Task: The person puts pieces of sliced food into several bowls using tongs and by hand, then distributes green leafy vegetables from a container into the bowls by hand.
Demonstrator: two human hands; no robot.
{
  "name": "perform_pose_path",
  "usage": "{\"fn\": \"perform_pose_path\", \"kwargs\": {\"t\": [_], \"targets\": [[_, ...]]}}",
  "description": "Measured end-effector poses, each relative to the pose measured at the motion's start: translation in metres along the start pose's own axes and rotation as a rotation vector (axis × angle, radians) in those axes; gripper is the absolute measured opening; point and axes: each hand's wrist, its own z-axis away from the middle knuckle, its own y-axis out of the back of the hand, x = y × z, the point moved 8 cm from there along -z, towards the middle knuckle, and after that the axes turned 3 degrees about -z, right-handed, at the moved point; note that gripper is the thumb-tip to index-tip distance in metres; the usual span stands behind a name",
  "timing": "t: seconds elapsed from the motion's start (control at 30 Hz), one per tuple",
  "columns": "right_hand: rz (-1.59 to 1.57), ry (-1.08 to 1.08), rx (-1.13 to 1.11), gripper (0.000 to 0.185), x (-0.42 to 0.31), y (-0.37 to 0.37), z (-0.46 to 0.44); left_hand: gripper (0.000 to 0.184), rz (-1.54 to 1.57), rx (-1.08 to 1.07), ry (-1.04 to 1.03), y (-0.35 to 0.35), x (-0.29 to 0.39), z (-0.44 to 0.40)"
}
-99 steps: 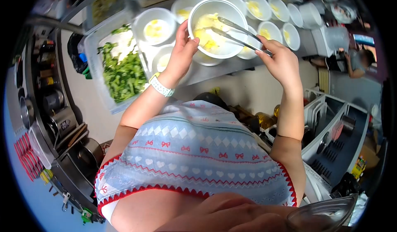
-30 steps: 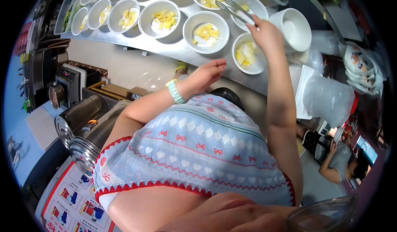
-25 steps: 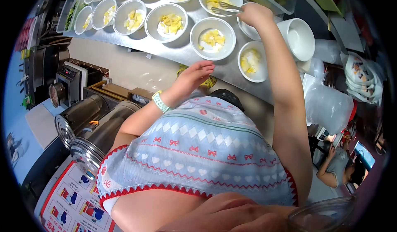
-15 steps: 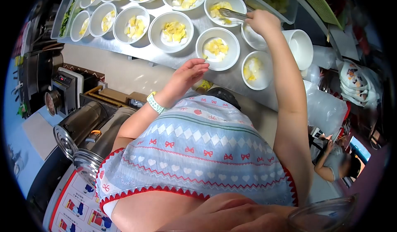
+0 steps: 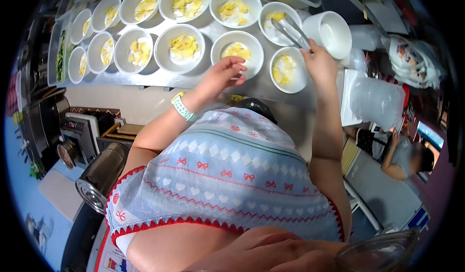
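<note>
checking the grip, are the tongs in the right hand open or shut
Open: the metal tongs show a gap between their two arms, tips apart.

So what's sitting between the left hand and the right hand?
In the head view, a white bowl of yellow food stands between the left hand and the right hand, with part of a second bowl and some bare counter.

Across the top of the frame, a metal counter, strongly lit, with white glare toward the upper left. Just below, pale floor, brighter left of centre. Along the left edge, a blue wall. At the right, a flat grey worktop, a dim purple wall and a glowing blue panel, window or screen unclear.
</note>
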Motion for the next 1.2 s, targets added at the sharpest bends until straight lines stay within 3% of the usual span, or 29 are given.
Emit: {"fn": "perform_pose_path", "kwargs": {"t": [0.03,0.1,0.17,0.2,0.27,0.37,0.43,0.5,0.53,0.67,0.77,0.93,1.0,1.07,1.2], "targets": [[0.113,0.017,-0.042,0.044,0.019,-0.009,-0.001,0.032,-0.064,0.037,0.026,-0.015,-0.004,-0.014],[0.038,0.032,-0.008,0.05,0.048,-0.006,0.015,0.033,-0.048,0.038,0.039,-0.038,-0.011,-0.027],[-0.259,0.013,0.069,0.051,0.068,0.008,0.037,0.033,-0.136,-0.001,0.077,-0.06,-0.019,-0.038],[-0.261,-0.001,0.071,0.051,0.086,0.006,0.046,0.037,-0.121,0.018,0.117,-0.068,-0.03,-0.049],[-0.772,0.022,0.067,0.054,0.122,-0.004,0.063,0.041,-0.21,0.062,0.1,-0.081,-0.041,-0.079],[-0.99,0.025,0.07,0.058,0.164,-0.022,0.1,0.057,-0.35,0.249,-0.001,-0.064,-0.052,-0.134],[-0.993,0.026,0.033,0.06,0.186,-0.048,0.119,0.057,-0.57,0.266,0.003,-0.051,-0.044,-0.159],[-1.234,-0.087,-0.108,0.062,0.185,-0.076,0.136,0.048,-0.805,0.287,0.013,-0.025,-0.03,-0.176],[-1.322,0.052,-0.127,0.064,0.175,-0.086,0.142,0.043,-0.86,0.29,0.029,-0.003,-0.027,-0.186],[-1.168,0.026,-0.175,0.063,0.126,-0.12,0.16,0.039,-1.013,0.404,0.018,0.076,-0.01,-0.193],[-1.166,0.015,-0.196,0.062,0.107,-0.143,0.164,0.034,-1.036,0.422,-0.062,0.099,0.006,-0.179],[-1.27,-0.034,-0.18,0.061,0.109,-0.113,0.151,0.029,-0.785,0.404,-0.202,0.049,0.042,-0.157],[-1.345,-0.007,-0.166,0.059,0.067,-0.118,0.173,0.026,-0.681,0.403,-0.262,0.079,0.055,-0.085],[-1.411,0.093,-0.211,0.059,0.0,-0.117,0.203,0.021,-0.387,0.41,-0.272,0.115,0.062,0.016],[-1.535,0.186,-0.285,0.071,-0.052,-0.07,0.217,0.024,0.007,0.377,-0.376,0.135,0.056,0.138]]}}
